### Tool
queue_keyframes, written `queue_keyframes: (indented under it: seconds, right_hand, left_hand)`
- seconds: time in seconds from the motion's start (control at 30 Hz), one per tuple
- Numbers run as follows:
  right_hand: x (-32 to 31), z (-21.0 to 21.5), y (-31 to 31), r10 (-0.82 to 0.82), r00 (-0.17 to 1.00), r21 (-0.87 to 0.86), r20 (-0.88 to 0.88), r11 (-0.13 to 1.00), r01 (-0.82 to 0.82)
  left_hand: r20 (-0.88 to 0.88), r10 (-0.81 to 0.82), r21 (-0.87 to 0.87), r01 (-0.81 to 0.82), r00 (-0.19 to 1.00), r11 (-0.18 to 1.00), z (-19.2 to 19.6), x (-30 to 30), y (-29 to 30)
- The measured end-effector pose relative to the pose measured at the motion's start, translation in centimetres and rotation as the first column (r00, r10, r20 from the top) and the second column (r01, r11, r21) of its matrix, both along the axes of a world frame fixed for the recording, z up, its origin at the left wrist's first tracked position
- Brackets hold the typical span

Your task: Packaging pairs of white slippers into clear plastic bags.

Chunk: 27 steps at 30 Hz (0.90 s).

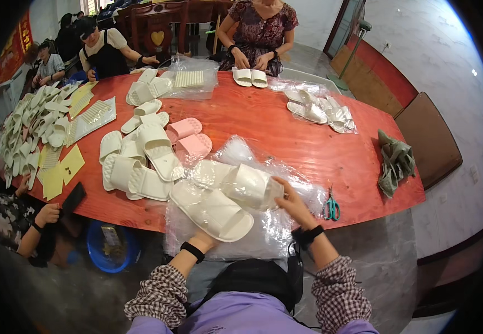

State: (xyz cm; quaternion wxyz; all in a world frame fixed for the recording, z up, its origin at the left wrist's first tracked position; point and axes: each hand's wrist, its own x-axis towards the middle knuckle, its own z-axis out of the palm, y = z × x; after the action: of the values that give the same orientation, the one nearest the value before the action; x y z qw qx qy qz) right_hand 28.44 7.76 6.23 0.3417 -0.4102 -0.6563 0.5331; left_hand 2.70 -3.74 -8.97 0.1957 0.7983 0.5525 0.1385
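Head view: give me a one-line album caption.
White slide slippers, left hand beneath one, right hand holding another, amid clear plastic bags at a red wooden table.

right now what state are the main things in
white open-toed slippers, between left hand and right hand, partly covered by clear plastic
pink open-toed slippers, side by side
teal-handled scissors, lying flat, seemingly closed
olive-green cloth, crumpled
round blue plastic basket, open, something inside
white slippers at far left, heaped
white slippers at upper right, in clear plastic
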Motion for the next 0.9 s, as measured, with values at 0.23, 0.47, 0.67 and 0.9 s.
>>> queue_keyframes:
  seconds: [0.23,0.47,0.67,0.9]
  right_hand:
    - [3.8,-7.3,5.4,0.089,0.978,-0.113,0.19,0.991,-0.068]
    - [2.2,-5.6,4.9,0.033,0.959,-0.079,0.28,0.997,-0.011]
    - [1.9,-2.0,4.3,0.065,0.941,0.158,0.332,0.98,-0.124]
    - [2.4,-7.2,4.4,-0.127,0.91,0.377,0.395,0.926,-0.035]
  left_hand:
    - [-0.084,-0.023,-0.318,-0.005,0.996,0.948,9.1,0.0,-1.7]
    - [0.208,-0.059,0.04,0.051,0.976,0.998,16.5,-5.4,-7.1]
    - [0.395,0.541,-0.026,-0.58,0.742,0.814,16.1,-9.3,-6.9]
    - [-0.041,0.325,0.078,-0.321,0.945,0.944,13.5,-5.6,-8.4]
